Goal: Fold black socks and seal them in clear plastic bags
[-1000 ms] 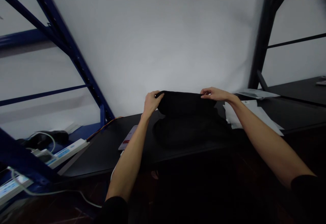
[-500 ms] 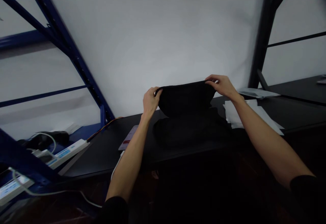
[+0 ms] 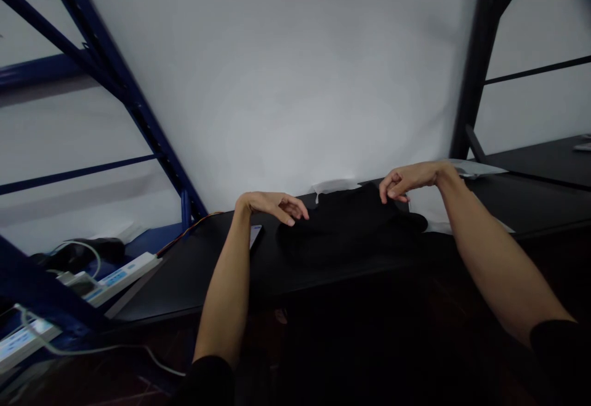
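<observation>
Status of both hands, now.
Left hand: open, fingers loosely bent by the black cloth, nothing visibly held.
Right hand: half open, fingers loosely curled near the cloth, nothing visibly held.

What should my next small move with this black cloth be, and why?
Perhaps the right hand should ease the black cloth clear of the white papers: its right end appears to overlap them, and that hand is the nearer one.

Dim light; wall [image 3: 286,98] brightest mid-frame; black cloth [image 3: 351,221] blends into dark tabletop [image 3: 189,270]; foreground deep in shadow.
</observation>
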The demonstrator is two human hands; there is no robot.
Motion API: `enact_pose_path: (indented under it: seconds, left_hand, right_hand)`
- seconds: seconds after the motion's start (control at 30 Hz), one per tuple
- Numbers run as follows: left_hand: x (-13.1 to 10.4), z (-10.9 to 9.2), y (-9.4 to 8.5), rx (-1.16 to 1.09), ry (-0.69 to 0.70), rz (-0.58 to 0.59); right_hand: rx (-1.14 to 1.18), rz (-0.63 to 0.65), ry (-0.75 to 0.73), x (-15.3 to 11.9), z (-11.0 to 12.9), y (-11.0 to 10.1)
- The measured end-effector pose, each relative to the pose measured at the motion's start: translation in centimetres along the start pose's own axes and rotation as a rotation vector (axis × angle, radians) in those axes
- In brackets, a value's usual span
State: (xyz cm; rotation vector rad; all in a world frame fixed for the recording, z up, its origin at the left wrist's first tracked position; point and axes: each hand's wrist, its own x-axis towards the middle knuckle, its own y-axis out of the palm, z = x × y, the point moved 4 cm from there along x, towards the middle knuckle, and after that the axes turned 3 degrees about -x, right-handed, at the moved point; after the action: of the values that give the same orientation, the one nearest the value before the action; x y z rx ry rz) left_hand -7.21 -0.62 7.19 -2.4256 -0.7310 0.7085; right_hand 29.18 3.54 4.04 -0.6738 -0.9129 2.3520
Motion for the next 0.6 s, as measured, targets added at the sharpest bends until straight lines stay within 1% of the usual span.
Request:
enact_pose_path:
  seconds: [0.03, 0.07, 0.13, 0.2, 0.27, 0.33, 0.37, 0.4, 0.43, 0.47, 0.53, 0.6]
  left_hand:
    - [0.0, -0.1, 0.3, -0.006, -0.011, 0.047]
    - [0.0, -0.3, 0.5, -0.012, -0.006, 0.061]
    - [0.4, -0.7, 0.5, -0.019, 0.028, 0.02]
    - [1.2, -0.9, 0.5, -0.008, 0.069, -0.052]
    - [2.1, -1.0, 0.5, 0.022, 0.107, -0.133]
    - [2.8, -1.0, 0.4, 0.058, 0.128, -0.207]
    - [3.1, -1.0, 0.5, 0.075, 0.126, -0.219]
    - [3.2, -1.0, 0.6, 0.089, 0.116, -0.202]
    - [3.2, -1.1, 0.9, 0.098, 0.095, -0.153]
    - [3.1, -1.2, 1.3, 0.101, 0.069, -0.079]
    - [2.7, -1.6, 2.1, 0.091, 0.024, 0.077]
    - [2.5, -2.0, 2.7, 0.076, 0.014, 0.158]
  right_hand:
    - [0.018, 0.023, 0.0, 0.1, 0.2, 0.2]
    - [0.032, 0.024, -0.007, 0.3, 0.5, 0.3]
    - [0.051, -0.03, -0.036, 0.9, 0.7, 0.2]
    - [0.05, -0.148, -0.07, 1.7, 0.6, -0.3]
    - [-0.008, -0.316, -0.07, 2.8, -0.2, -1.1]
    - [-0.13, -0.496, 0.002, 3.6, -1.5, -2.1]
    - [-0.19, -0.559, 0.061, 3.9, -2.2, -2.5]
    - [-0.233, -0.582, 0.12, 4.0, -2.8, -2.7]
    - [-0.253, -0.564, 0.161, 4.0, -3.2, -2.8]
    - [-0.247, -0.509, 0.172, 3.8, -3.3, -2.6]
    - [-0.192, -0.344, 0.112, 2.9, -2.3, -1.8]
    - [-0.143, -0.196, 0.013, 1.4, -0.4, -0.7]
